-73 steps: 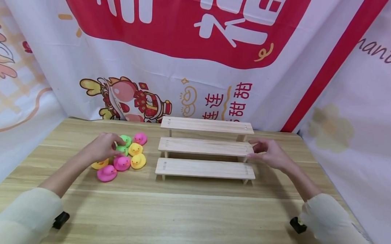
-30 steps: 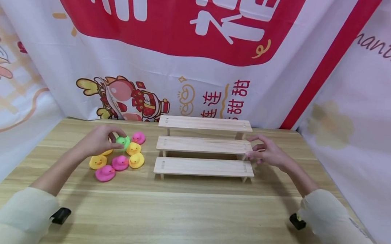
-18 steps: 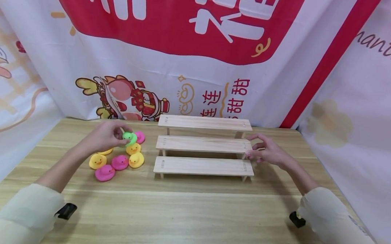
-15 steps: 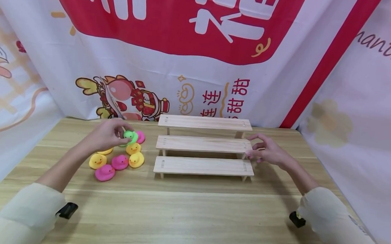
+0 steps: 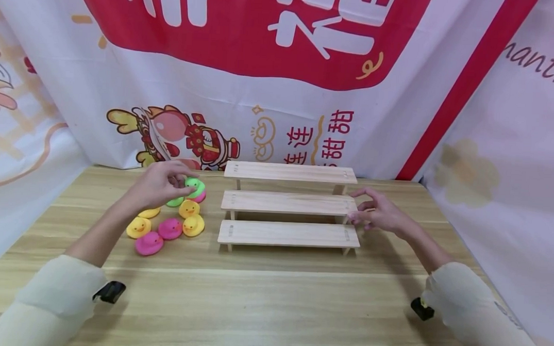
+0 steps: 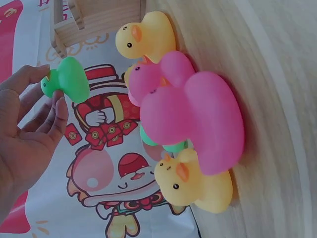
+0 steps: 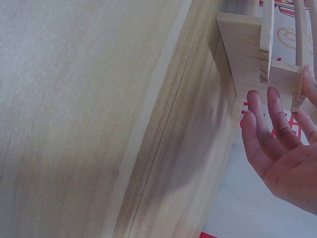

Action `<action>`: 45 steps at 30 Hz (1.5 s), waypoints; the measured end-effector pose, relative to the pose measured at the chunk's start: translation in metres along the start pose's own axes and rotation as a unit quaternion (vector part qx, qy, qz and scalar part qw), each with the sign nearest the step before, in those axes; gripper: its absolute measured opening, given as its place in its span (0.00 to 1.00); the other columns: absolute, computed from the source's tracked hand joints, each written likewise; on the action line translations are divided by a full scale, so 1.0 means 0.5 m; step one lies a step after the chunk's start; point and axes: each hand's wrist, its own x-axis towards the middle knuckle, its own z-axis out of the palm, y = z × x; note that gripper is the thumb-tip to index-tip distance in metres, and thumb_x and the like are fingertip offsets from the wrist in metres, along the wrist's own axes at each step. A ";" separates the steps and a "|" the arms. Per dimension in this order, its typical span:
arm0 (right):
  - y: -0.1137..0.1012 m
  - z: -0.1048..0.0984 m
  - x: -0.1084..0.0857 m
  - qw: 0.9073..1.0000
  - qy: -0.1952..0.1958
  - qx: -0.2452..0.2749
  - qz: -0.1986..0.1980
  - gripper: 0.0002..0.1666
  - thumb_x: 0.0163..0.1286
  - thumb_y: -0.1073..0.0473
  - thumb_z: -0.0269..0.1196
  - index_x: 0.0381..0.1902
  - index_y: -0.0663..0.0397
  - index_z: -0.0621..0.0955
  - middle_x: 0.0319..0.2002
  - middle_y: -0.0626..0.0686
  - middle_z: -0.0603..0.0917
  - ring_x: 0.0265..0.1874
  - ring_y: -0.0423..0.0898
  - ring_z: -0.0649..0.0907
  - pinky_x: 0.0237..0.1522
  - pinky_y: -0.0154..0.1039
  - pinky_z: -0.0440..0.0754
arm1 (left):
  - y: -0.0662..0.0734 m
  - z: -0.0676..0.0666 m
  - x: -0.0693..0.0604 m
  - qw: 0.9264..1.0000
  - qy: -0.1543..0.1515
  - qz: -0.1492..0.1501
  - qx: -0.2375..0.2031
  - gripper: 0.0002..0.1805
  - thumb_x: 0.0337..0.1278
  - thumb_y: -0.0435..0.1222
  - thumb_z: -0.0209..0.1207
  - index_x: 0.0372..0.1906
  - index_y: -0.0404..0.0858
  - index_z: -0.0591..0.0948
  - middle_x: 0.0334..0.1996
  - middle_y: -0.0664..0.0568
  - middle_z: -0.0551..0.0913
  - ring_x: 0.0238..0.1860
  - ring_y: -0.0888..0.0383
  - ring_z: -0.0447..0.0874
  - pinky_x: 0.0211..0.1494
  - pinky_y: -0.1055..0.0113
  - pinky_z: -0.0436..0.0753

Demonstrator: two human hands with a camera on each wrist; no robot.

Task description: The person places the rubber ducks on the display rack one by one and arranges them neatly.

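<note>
My left hand [image 5: 161, 186] pinches a green rubber duck [image 6: 72, 79] between thumb and fingers, held up off the table. In the head view that duck partly covers a pink duck [image 5: 200, 196] behind it. A second green duck [image 5: 175, 201] sits just below the hand. At centre stands a three-step wooden shelf [image 5: 289, 203], its boards bare. My right hand [image 5: 381, 213] holds the right end of the middle board, index finger at the back and thumb at the front. In the right wrist view its other fingers [image 7: 262, 134] are spread off the wood.
Several more ducks sit loosely grouped at the left of the table, among them a yellow duck [image 5: 193, 225] nearest the shelf and a pink duck [image 5: 149, 243] at the front. A printed cloth [image 5: 279, 111] hangs close behind the shelf.
My left hand has taken hold of one green duck, lifted it from the group and moved it right and back, over the pink duck. The right hand stays at the shelf.
</note>
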 end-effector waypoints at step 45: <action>-0.001 -0.006 0.003 1.000 0.001 -0.013 0.008 0.37 0.70 0.63 0.70 0.70 0.63 0.65 0.42 0.66 0.86 0.41 0.57 0.88 0.35 0.48 0.88 | 0.117 0.068 0.120 0.988 0.086 0.064 -0.109 0.13 0.60 0.30 0.71 0.48 0.28 0.88 0.42 0.39 0.85 0.36 0.52 0.80 0.37 0.79 0.78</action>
